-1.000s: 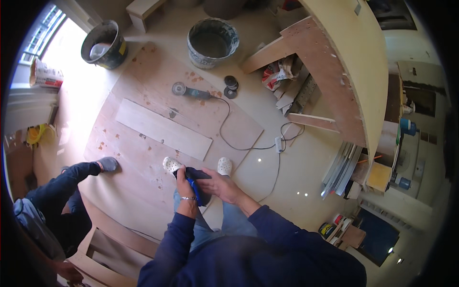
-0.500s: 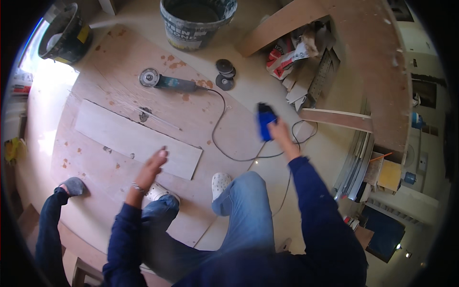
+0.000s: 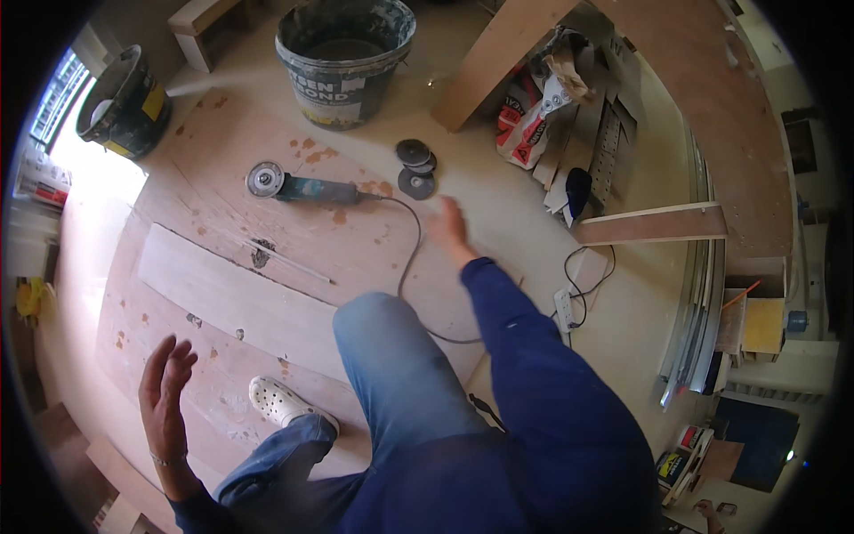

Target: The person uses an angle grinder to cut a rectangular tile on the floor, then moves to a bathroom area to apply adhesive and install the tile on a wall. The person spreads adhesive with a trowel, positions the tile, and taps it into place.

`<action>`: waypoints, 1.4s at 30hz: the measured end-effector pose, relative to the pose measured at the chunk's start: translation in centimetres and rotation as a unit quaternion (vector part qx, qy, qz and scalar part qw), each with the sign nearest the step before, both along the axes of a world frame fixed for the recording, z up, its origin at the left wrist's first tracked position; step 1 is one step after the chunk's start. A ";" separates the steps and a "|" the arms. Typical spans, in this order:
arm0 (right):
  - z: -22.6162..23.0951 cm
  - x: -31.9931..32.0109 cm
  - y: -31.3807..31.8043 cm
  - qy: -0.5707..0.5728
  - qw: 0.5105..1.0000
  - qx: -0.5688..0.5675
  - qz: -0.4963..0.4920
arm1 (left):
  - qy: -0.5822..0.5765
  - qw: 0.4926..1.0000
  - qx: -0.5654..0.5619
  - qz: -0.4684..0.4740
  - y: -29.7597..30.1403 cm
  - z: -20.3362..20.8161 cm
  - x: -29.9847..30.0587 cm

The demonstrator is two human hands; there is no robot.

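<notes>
My left hand (image 3: 165, 400) is raised at the lower left, its fingers spread and holding nothing. My right hand (image 3: 450, 235) reaches out over the board, somewhat blurred, with fingers stretched and nothing seen in it. Just beyond it lie several dark grinding discs (image 3: 416, 184). To its left an angle grinder (image 3: 311, 190) rests on the stained board (image 3: 213, 209), its cord (image 3: 414, 258) curving past my right arm. A long pale tile strip (image 3: 236, 289) lies in front of my knee. Beside the offcuts at right is a small dark blue object (image 3: 578, 190), its kind unclear.
Two dark buckets stand beyond, a large one (image 3: 345, 76) and another (image 3: 124, 107) at far left. Tile offcuts (image 3: 559, 165) and a crumpled red-white bag (image 3: 525, 125) lie within a wooden frame (image 3: 658, 224). A white power strip (image 3: 563, 310) sits on the floor at right.
My right hand has let go of the blue object, which is now by the offcuts, and has moved left. My left hand has shifted left and nearer. My right knee has swung forward over the tile strip.
</notes>
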State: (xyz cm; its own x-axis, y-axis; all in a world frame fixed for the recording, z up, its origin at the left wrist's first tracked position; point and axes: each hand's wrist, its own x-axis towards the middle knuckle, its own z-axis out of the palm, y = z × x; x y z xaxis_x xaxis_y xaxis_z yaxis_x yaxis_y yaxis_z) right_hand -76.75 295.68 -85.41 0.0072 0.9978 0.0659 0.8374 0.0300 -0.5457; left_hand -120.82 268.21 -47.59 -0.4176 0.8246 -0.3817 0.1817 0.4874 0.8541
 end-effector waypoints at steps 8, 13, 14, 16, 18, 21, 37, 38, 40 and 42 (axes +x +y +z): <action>2.1 -12.0 6.3 0.011 0.981 0.139 0.133 | -0.009 0.996 -0.036 0.077 -2.8 -1.4 -0.8; 1.8 -16.8 6.4 -0.131 0.942 -0.050 0.304 | -0.004 0.991 -0.054 0.121 -6.8 -1.4 -1.2; 2.3 -18.3 5.6 -0.171 0.924 -0.072 0.335 | -0.017 0.993 -0.048 0.108 -7.5 -1.4 -0.6; 0.8 -17.7 6.8 -0.178 0.931 -0.055 0.312 | -0.046 0.992 -0.091 0.077 -6.7 -2.5 0.6; 0.3 -19.6 7.0 -0.197 0.940 -0.098 0.262 | -0.091 0.988 -0.099 0.069 -7.9 -3.6 1.4; 0.0 -20.0 8.0 -0.174 0.944 -0.088 0.267 | -0.082 0.987 -0.128 0.059 -8.2 -3.2 2.8; 17.7 -20.5 -9.5 0.571 0.576 -0.518 0.271 | 0.322 0.928 0.068 -0.175 0.6 -12.2 10.8; 16.7 -20.2 -9.6 0.561 0.582 -0.520 0.277 | 0.327 0.925 0.060 -0.185 1.9 -12.3 11.9; 15.2 -19.0 -10.8 0.619 0.526 -0.561 0.160 | 0.333 0.920 0.050 -0.198 2.9 -12.3 13.6; 14.3 -17.1 -12.2 0.652 0.493 -0.573 0.058 | 0.335 0.919 0.046 -0.204 2.4 -12.2 15.7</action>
State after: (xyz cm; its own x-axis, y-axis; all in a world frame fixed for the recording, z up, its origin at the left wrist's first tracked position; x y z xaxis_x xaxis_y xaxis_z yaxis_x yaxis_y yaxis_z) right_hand -93.85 283.50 -71.07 -0.7639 0.3733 -0.5263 -0.2197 -0.9174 -0.3319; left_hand -105.16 270.61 -59.74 -0.1830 0.9804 -0.0735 0.8328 0.1943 0.5183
